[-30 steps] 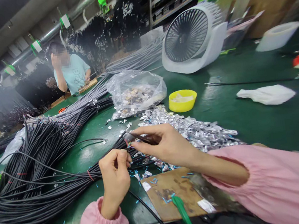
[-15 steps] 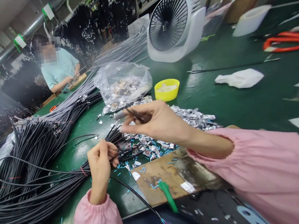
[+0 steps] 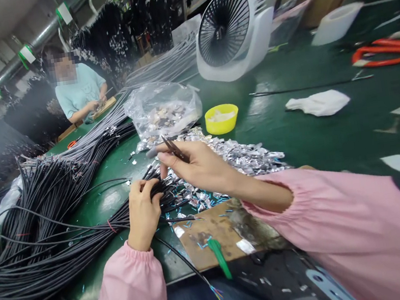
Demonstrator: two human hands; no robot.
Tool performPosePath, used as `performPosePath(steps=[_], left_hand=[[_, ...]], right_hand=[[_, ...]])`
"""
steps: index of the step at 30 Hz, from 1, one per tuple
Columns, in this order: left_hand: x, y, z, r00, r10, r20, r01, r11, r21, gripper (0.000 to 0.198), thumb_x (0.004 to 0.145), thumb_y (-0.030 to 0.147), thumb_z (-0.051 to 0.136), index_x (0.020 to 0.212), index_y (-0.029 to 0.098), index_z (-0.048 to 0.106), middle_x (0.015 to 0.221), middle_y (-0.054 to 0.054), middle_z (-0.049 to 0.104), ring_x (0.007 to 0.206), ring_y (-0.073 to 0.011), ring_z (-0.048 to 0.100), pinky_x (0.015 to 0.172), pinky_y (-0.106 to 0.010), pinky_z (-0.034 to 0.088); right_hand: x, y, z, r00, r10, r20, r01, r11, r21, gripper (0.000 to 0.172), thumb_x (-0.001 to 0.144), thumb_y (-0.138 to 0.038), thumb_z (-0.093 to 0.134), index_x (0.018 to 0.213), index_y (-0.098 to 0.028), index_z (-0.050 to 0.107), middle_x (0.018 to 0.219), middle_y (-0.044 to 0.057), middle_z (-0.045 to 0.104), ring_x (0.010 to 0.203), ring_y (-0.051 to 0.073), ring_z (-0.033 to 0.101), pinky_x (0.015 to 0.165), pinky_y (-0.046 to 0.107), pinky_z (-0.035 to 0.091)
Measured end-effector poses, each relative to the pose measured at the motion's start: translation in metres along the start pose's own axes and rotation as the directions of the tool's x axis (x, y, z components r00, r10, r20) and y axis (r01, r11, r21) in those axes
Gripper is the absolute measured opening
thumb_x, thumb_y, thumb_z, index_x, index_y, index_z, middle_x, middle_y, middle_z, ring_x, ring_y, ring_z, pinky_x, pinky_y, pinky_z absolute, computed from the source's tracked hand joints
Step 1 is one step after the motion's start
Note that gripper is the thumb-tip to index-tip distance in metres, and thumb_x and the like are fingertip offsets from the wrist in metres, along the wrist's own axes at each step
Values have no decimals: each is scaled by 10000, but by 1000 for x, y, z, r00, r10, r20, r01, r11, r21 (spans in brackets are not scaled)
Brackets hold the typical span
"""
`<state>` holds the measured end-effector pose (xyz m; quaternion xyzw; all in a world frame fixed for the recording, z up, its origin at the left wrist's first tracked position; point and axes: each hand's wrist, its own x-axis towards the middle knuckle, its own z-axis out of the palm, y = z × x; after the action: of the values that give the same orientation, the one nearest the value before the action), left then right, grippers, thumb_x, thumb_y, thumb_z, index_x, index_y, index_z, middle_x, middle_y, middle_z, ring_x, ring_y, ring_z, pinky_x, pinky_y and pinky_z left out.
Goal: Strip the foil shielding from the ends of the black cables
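Note:
My left hand (image 3: 144, 210) is closed over the black cables (image 3: 120, 219) near their cut ends, its fingertips curled among them. The bundle, tied with a thin red band, runs off to the left. Just right of it, my right hand (image 3: 202, 167) grips dark pointed tweezers (image 3: 174, 149), tips up and to the left. A grey cover sits on one of its fingertips. One stripped cable (image 3: 185, 259) hangs over the table edge, its coloured wires bare. Foil scraps (image 3: 249, 155) and blue bits of insulation lie under and beyond my right hand.
A stained board (image 3: 198, 242) with a green-handled tool (image 3: 220, 259) lies at the front edge. Beyond the scraps are a plastic bag (image 3: 164, 108), a yellow dish (image 3: 221, 119) and a white fan (image 3: 233, 31). A co-worker (image 3: 80, 90) sits at the far left.
My left hand has moved right and slightly up along the bundle, to the cable ends. My right hand has shifted a little left, and the tweezers now point upward.

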<state>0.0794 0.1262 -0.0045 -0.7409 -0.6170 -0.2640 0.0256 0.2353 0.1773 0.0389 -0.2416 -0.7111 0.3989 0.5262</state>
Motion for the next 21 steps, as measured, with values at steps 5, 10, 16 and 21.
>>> performPosePath(steps=[5,10,16,21], left_hand=[[3,1,3,998,14,-65,-16,999,-38,100,785,69,567,814,152,615,833,-50,586,834,-182,545,776,-319,467],[-2,5,-18,937,-132,-324,13,938,-346,94,803,154,583,891,186,596,776,-1,593,712,-112,573,657,-218,468],[-8,4,-38,942,-105,-320,-57,886,-460,299,831,169,541,1116,259,560,805,13,572,589,-64,522,569,-179,457],[-8,0,-40,961,4,-277,-115,917,-383,269,800,169,592,1059,241,605,767,14,597,691,-93,561,675,-202,491]], right_hand=[[-2,0,1,998,-57,-22,52,978,-200,249,858,-249,422,823,-131,639,628,16,610,525,114,506,500,232,372],[-4,4,5,991,-126,-53,108,957,-268,184,804,-183,496,888,-130,650,835,66,680,660,152,590,543,248,433],[-9,4,9,977,-206,59,214,937,-276,119,790,-132,531,784,-134,650,709,38,643,597,127,569,504,223,415],[-12,-2,9,967,-245,70,255,936,-244,84,801,-145,560,767,-141,637,651,16,586,556,110,532,492,212,398]])
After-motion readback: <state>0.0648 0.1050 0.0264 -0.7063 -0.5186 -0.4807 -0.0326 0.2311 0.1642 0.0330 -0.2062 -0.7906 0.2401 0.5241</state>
